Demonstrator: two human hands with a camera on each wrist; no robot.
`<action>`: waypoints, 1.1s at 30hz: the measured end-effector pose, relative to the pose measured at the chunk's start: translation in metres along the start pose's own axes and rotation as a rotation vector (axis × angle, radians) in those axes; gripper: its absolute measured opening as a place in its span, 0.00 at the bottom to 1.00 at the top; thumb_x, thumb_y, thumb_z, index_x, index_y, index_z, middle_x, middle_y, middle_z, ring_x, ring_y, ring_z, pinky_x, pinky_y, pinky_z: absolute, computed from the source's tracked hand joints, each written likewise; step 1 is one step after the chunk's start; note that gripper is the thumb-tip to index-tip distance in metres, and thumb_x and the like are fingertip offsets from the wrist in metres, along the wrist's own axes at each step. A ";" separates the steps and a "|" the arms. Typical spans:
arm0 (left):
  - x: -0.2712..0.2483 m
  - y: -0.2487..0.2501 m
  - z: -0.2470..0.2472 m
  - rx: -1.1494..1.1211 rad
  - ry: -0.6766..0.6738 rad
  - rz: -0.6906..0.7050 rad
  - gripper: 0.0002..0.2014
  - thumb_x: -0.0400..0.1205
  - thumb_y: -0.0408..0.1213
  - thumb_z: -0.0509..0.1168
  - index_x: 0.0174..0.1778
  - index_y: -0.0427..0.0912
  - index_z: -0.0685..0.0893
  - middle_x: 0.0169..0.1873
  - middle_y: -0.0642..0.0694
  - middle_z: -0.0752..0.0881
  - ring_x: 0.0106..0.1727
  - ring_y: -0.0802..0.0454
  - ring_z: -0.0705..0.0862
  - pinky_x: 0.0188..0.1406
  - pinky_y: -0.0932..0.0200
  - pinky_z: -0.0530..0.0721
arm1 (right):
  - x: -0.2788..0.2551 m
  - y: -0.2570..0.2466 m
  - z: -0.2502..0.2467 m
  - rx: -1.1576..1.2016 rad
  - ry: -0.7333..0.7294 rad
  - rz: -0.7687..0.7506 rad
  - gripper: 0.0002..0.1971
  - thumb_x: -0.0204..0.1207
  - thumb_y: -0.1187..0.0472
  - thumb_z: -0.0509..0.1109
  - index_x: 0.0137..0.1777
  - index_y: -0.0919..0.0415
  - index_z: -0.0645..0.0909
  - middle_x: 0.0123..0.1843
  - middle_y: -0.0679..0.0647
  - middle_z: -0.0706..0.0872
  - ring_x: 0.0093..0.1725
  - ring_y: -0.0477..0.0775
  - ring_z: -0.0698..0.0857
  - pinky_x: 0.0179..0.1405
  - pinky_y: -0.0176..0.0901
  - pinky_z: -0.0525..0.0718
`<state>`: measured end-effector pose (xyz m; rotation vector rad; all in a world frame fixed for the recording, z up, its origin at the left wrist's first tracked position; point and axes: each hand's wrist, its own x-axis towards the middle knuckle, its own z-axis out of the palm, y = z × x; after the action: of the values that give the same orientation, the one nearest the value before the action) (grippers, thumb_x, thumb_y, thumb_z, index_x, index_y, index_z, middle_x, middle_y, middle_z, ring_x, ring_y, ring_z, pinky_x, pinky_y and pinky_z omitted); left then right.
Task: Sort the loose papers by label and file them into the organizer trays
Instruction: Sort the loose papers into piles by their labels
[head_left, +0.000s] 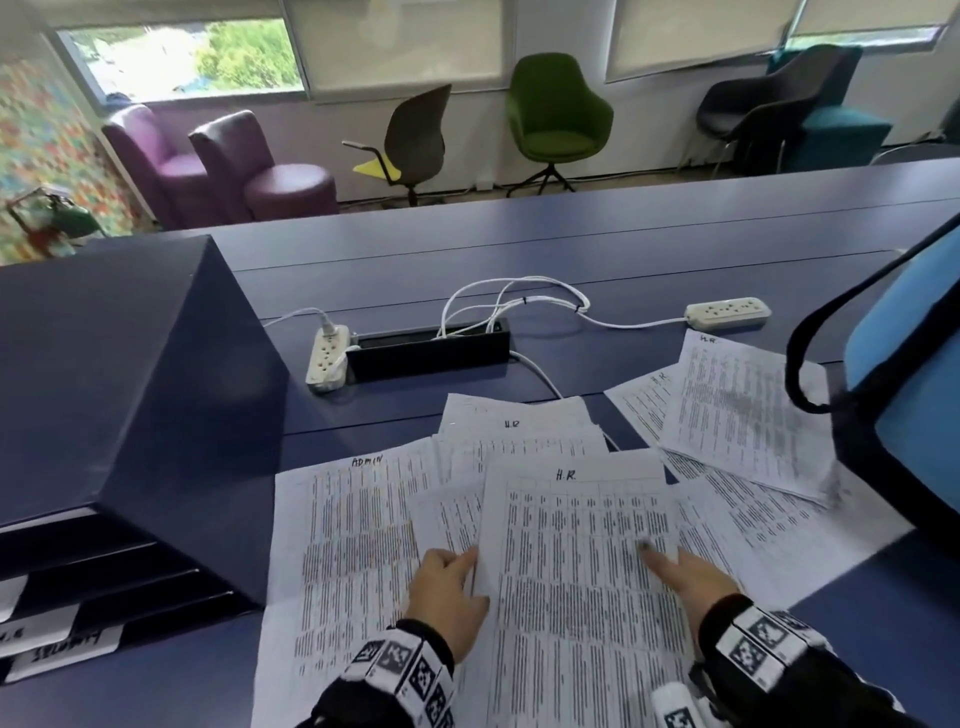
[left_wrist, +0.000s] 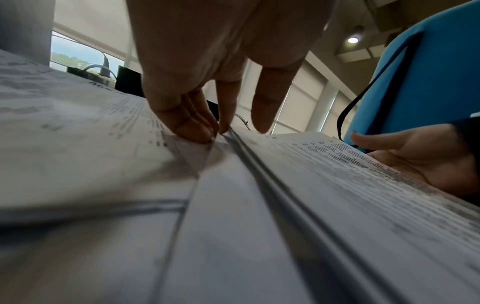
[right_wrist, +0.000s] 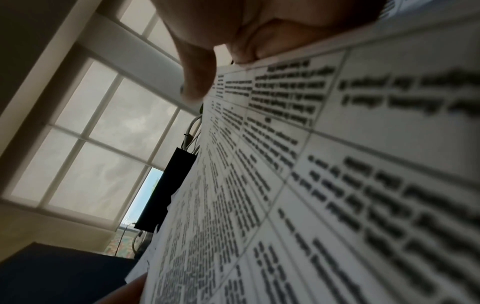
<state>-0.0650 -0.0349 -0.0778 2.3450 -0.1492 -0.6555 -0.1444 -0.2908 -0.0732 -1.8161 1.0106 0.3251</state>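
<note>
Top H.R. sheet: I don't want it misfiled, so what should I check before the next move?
1. Top sheet labelled H.R.: ok.
2. Right hand rests on it: ok.
3. Left hand grips its left edge: cannot tell; fingertips touch there.
4. Single sheet separated: cannot tell.
5. Tray labels on organizer readable: not ok, blurred.
6. ADMIN sheet lying apart: not ok, other sheets overlap it.

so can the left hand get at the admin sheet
Probably yes: the left hand is right over the admin sheet, mostly bare. But its fingers pinch the edge of the top H.R. sheet, which overlaps the admin sheet's right side.
</note>
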 end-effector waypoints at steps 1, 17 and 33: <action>0.002 -0.001 0.000 0.001 0.021 -0.003 0.28 0.79 0.33 0.65 0.76 0.49 0.71 0.58 0.52 0.69 0.65 0.54 0.71 0.69 0.67 0.71 | 0.004 0.004 0.001 -0.048 -0.002 -0.019 0.39 0.74 0.43 0.68 0.79 0.65 0.62 0.78 0.63 0.69 0.76 0.64 0.69 0.76 0.58 0.65; -0.003 0.021 -0.025 -0.468 0.068 0.069 0.22 0.79 0.42 0.69 0.67 0.55 0.69 0.52 0.63 0.79 0.50 0.68 0.77 0.48 0.67 0.77 | -0.003 -0.011 0.005 0.421 -0.219 -0.233 0.21 0.62 0.67 0.79 0.55 0.58 0.81 0.51 0.56 0.90 0.56 0.60 0.87 0.65 0.64 0.78; 0.001 0.007 -0.037 -0.635 0.034 0.041 0.21 0.73 0.27 0.72 0.59 0.47 0.79 0.51 0.51 0.88 0.52 0.58 0.86 0.53 0.60 0.85 | -0.006 -0.012 -0.018 0.372 -0.150 -0.264 0.24 0.59 0.56 0.82 0.56 0.57 0.80 0.45 0.61 0.88 0.45 0.61 0.88 0.39 0.49 0.86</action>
<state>-0.0453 -0.0182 -0.0502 1.7352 0.0270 -0.5429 -0.1423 -0.3017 -0.0533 -1.5367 0.6657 0.1003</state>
